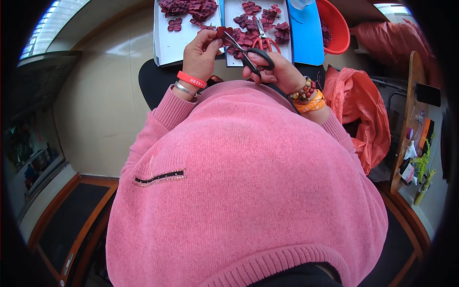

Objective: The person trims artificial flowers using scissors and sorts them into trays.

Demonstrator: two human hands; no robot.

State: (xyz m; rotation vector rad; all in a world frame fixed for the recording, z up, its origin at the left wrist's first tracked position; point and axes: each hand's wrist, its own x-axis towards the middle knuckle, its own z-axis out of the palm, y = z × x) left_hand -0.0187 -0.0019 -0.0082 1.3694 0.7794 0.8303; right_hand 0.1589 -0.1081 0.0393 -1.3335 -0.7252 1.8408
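My left hand (200,56) pinches a dark red artificial flower petal piece (223,32) between thumb and fingers, above the near edge of the trays. In my right hand (283,74) is a pair of black-handled scissors (245,51), with my fingers through the handle loops. The blade tips point up and left and reach the petal piece; whether they touch it I cannot tell. Below and beyond my hands, a white left tray (167,48) and a white right tray (234,9) hold several similar dark red flowers (175,24). Red-handled scissors (261,29) lie on the flowers in the right tray.
A blue board (308,43) lies right of the trays, with a clear plastic container (301,4) at its far end. A red basin (340,28) holding dark red pieces stands farther right. Below it hangs a red plastic bag (356,110). A wooden-edged shelf (406,119) stands at far right.
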